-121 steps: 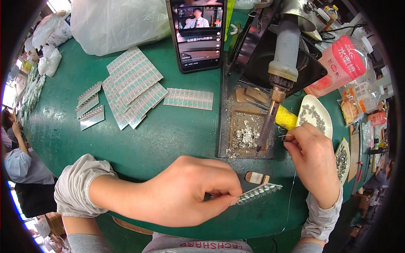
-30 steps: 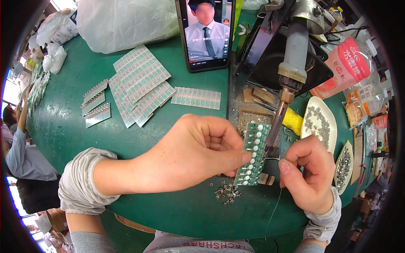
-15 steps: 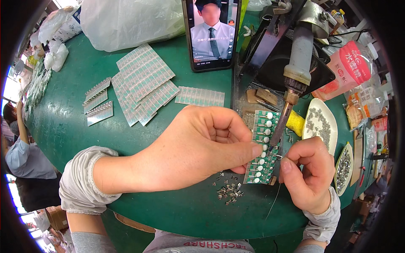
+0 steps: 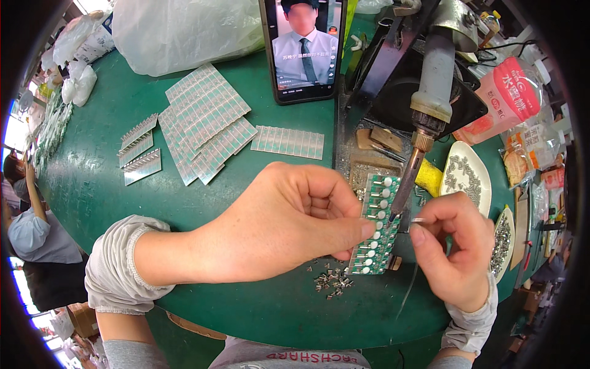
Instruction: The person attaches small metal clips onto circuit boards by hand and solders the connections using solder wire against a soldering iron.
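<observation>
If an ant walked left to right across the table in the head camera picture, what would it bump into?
Small board pieces → fanned pile of boards → single board strip → circuit board pinched by the left hand → right hand → narrow dish of metal bits.

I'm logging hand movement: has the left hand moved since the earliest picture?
Yes, up the picture: against the fixed soldering iron, the left hand was below the tip and now sits about level with it.

Dull metal soldering iron (image 4: 432, 89), smooth glossy tabletop (image 4: 258, 317), filmy plastic bag (image 4: 184, 37), wrinkled matt cloth cuffs (image 4: 120, 264).
</observation>
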Demonstrator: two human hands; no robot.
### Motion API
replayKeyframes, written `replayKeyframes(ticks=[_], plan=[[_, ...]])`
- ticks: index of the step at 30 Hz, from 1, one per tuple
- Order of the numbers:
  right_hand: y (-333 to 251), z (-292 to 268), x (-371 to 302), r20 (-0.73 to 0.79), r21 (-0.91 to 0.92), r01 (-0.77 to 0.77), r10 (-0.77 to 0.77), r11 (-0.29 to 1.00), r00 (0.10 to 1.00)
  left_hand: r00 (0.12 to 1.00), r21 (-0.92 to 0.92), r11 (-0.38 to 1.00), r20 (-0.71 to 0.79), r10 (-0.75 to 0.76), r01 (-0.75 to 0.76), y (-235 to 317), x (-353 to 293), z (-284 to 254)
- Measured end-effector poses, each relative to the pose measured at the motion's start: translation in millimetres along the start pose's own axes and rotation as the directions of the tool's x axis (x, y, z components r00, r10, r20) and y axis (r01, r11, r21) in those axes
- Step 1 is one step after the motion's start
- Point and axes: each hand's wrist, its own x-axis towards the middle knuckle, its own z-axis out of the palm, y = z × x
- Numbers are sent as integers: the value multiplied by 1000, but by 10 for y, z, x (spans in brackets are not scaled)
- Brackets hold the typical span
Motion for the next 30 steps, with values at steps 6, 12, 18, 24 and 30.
replayKeyframes(ticks=[6, 12, 18, 24, 30], plan=[[-22, -320, 5, -13, -620, -100, 117, 778, 993, 996, 34, 997, 54, -77, 75, -91, -30, 13], [89, -241, -108, 179, -766, 45, 145, 642, 973, 986, 332, 934, 144, 87, -131, -187, -128, 99], [125, -179, -126, 239, -814, 102, 170, 571, 956, 740, 554, 505, 377, 557, -662, -312, -167, 137], [33, -124, -57, 201, -636, 53, 100, 770, 974, 330, 625, -175, 605, 724, -761, -411, -150, 135], [-59, -121, -39, 269, -81, -175, 190, 981, 944, 285, 600, -283, 675, 680, -748, -406, -111, 97]])
